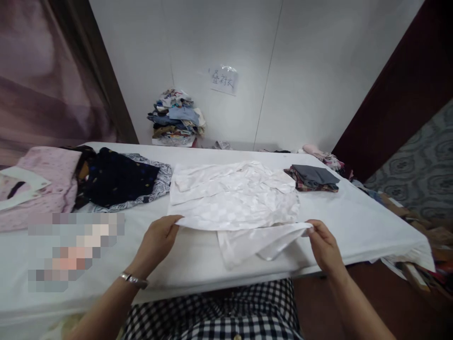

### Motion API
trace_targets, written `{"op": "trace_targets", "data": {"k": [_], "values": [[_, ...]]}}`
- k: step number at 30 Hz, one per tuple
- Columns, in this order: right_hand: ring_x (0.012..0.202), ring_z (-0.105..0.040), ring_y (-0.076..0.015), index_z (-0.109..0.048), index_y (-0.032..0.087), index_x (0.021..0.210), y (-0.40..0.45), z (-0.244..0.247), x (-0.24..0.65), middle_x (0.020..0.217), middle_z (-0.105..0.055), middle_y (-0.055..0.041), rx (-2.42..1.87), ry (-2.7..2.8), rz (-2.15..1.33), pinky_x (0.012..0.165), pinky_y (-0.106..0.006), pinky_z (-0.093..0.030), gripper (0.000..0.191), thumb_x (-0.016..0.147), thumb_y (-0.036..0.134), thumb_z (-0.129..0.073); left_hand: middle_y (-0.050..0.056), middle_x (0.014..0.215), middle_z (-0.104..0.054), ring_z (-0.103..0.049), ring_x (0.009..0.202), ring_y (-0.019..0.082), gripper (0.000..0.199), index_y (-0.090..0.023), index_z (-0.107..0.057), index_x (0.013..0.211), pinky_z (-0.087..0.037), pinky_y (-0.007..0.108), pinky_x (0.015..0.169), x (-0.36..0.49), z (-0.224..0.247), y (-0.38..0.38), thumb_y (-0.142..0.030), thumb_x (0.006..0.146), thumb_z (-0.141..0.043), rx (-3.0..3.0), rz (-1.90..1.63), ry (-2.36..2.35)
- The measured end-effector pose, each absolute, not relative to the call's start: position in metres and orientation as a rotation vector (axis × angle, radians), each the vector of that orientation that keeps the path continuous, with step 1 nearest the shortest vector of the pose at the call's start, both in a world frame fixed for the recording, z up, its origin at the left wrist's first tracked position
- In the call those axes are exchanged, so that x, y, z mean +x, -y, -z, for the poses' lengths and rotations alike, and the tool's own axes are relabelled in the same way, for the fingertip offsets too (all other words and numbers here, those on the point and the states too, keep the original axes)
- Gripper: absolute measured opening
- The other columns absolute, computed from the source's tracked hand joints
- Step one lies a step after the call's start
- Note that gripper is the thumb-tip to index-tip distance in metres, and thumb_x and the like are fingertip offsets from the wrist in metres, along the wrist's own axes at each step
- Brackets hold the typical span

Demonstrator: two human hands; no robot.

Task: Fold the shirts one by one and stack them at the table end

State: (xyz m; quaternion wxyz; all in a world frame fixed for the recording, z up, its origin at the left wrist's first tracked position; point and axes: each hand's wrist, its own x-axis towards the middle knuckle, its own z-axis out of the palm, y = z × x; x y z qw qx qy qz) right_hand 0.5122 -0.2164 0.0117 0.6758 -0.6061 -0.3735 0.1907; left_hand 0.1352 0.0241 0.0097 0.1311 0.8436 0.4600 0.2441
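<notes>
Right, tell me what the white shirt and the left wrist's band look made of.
White shirt: thin, probably woven fabric with a soft sheen, maybe satiny; it creases finely and shows tonal checks. Wristband: likely polished metal, from its silvery glints.

Handwritten sign (223,80) on white wall (219,33), clothes pile (177,119), pinkish curtain (46,94)

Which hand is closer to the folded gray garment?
Right. The right hand, pinching white cloth, is in front of the gray garment; the left hand is much farther left.
</notes>
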Motion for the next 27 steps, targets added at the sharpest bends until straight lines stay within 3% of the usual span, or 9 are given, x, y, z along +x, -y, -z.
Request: {"op": "trace_targets", "data": {"k": [3, 8, 12, 18, 24, 27], "values": [[0.066, -0.057, -0.0133, -0.063, 0.027, 0.086, 0.223, -0.008, 0.530, 0.071, -0.062, 0.0043, -1.128, 0.471, -0.434, 0.066, -0.028, -0.047, 0.024, 0.068, 0.037, -0.074, 0.007, 0.105, -0.071, -0.063, 0.100, 0.026, 0.034, -0.023, -0.065, 0.101, -0.047, 0.039, 0.093, 0.130, 0.000, -0.020, -0.031, 0.081, -0.038, 2.483, -0.736, -1.300], [0.075, -0.063, -0.0187, -0.061, 0.030, 0.088, 0.233, -0.024, 0.543, 0.079, -0.065, 0.0045, -0.979, 0.333, -0.452, 0.070, -0.036, -0.049, 0.023, 0.070, 0.042, -0.069, 0.010, 0.102, -0.070, -0.063, 0.099, 0.028, 0.033, -0.023, -0.063, 0.104, -0.048, 0.043, 0.091, 0.117, 0.001, -0.011, -0.031, 0.083, -0.039, 2.615, -0.919, -1.200], [0.058, -0.058, -0.0146, -0.065, 0.026, 0.089, 0.232, -0.031, 0.547, 0.066, -0.062, 0.0035, -1.075, 0.316, -0.531, 0.055, -0.028, -0.045, 0.031, 0.061, 0.034, -0.074, 0.008, 0.096, -0.072, -0.066, 0.093, 0.027, 0.030, -0.027, -0.064, 0.103, -0.051, 0.043, 0.088, 0.105, 0.004, -0.002, -0.033, 0.083, -0.041, 2.662, -0.937, -1.118], [0.054, -0.055, -0.0129, -0.066, 0.025, 0.091, 0.228, -0.039, 0.559, 0.066, -0.061, 0.0027, -1.118, 0.338, -0.439, 0.050, -0.025, -0.042, 0.033, 0.059, 0.032, -0.071, 0.001, 0.099, -0.074, -0.069, 0.093, 0.024, 0.028, -0.033, -0.066, 0.103, -0.055, 0.036, 0.085, 0.094, 0.015, 0.013, -0.036, 0.083, -0.046, 2.630, -0.850, -1.064], [0.053, -0.055, -0.0120, -0.066, 0.023, 0.088, 0.203, -0.060, 0.582, 0.064, -0.061, 0.0025, -1.192, 0.422, -0.562, 0.049, -0.023, -0.042, 0.033, 0.057, 0.029, -0.074, -0.003, 0.094, -0.075, -0.070, 0.084, 0.017, 0.026, -0.030, -0.068, 0.100, -0.055, 0.021, 0.075, 0.090, 0.009, 0.002, -0.040, 0.084, -0.049, 2.418, -0.673, -1.043], [0.056, -0.057, -0.0140, -0.065, 0.022, 0.085, 0.158, -0.084, 0.599, 0.066, -0.062, 0.0016, -1.234, 0.545, -0.603, 0.053, -0.025, -0.045, 0.028, 0.059, 0.030, -0.071, -0.002, 0.090, -0.075, -0.069, 0.079, 0.018, 0.032, -0.026, -0.070, 0.096, -0.053, 0.019, 0.070, 0.098, -0.007, -0.022, -0.048, 0.082, -0.051, 2.266, -0.604, -1.072]]}}
